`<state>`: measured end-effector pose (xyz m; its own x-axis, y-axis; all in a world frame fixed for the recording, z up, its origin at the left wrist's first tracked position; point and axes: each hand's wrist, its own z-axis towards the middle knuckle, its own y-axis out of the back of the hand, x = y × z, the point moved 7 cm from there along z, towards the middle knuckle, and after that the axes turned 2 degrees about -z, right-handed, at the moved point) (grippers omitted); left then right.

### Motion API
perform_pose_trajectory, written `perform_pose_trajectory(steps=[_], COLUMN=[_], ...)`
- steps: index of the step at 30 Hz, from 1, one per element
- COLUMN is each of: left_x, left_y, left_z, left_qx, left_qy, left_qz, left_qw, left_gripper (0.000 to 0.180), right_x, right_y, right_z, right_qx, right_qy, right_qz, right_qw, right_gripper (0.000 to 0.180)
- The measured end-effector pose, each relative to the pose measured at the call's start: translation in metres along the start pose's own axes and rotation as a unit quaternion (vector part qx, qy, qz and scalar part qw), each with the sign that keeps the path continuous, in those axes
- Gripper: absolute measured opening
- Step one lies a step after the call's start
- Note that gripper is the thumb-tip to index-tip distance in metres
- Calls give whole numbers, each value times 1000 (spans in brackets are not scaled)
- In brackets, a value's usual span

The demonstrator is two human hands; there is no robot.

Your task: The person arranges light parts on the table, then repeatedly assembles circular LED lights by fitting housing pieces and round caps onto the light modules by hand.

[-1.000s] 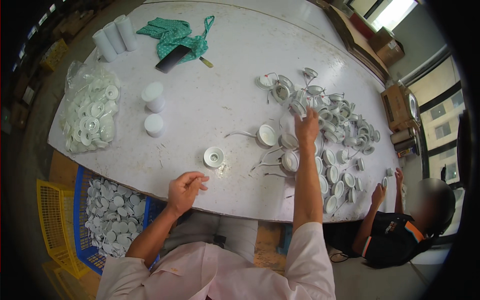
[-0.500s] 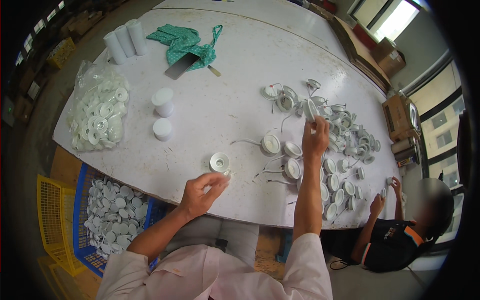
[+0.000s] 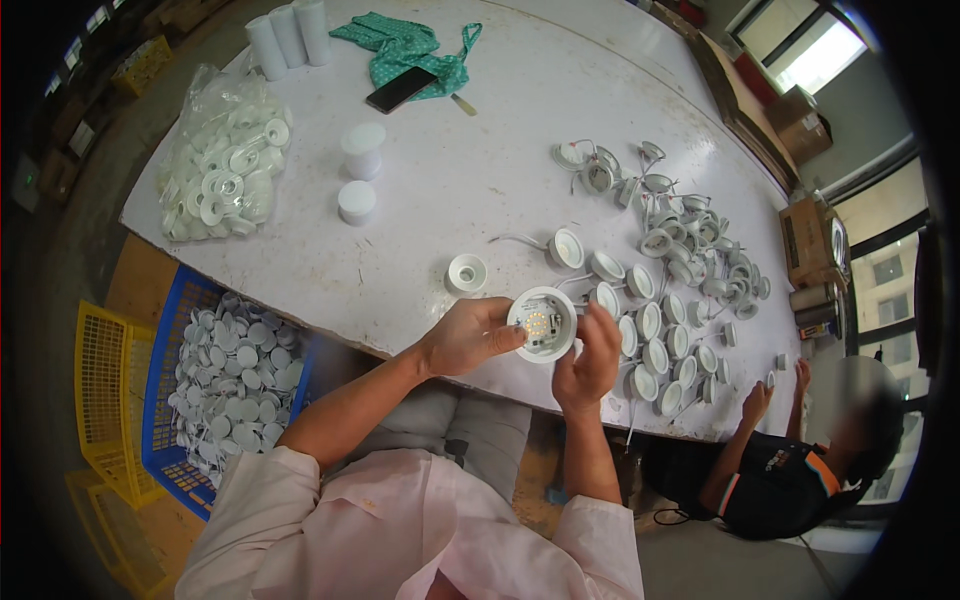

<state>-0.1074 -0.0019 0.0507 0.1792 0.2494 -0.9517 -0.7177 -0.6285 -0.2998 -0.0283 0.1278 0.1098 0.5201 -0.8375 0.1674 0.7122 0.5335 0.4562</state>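
A round white LED downlight [image 3: 562,318] is held up between my hands above the table's near edge, its open face showing a circuit board with yellow LEDs. My left hand [image 3: 462,338] grips its left rim, the thumb laid over the board. At its right side my right hand [image 3: 588,368] has its fingers curled round the edge, partly hidden behind it. Just beyond my left hand stands a small white cup-shaped ring [image 3: 466,273]. To the right, several similar downlights [image 3: 648,320] with wire leads lie in rows, and a heap of them [image 3: 690,235] sits behind.
Left on the table are a clear bag of white rings [image 3: 225,170], two stacks of white discs [image 3: 357,202], white tubes [image 3: 264,48], a phone [image 3: 402,89] and a green cloth [image 3: 390,45]. Below stands a blue basket [image 3: 156,400] of discs. A co-worker [image 3: 790,470] sits at right.
My right hand has brought a downlight from the heap back toward me. My left hand has moved right and taken hold of its rim. The view has shifted slightly.
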Motion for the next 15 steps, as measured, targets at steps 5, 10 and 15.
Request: perform_pose_trajectory(steps=[5, 10, 15], left_x=[8, 15, 23], left_y=[0, 5, -1], left_z=[-8, -14, -19], left_qx=[-33, -107, -119], left_qy=[-14, -13, 65], left_qz=[-19, 39, 74], left_qw=[999, 993, 988], left_gripper=[42, 40, 35], right_x=[-46, -31, -34], right_y=[-27, -52, -65], right_z=[-48, -54, -70], right_qx=[-5, 61, 47], right_qy=[-528, -542, -551], right_qz=[439, 432, 388], right_qw=[727, 718, 738], right_gripper=[41, 35, 26])
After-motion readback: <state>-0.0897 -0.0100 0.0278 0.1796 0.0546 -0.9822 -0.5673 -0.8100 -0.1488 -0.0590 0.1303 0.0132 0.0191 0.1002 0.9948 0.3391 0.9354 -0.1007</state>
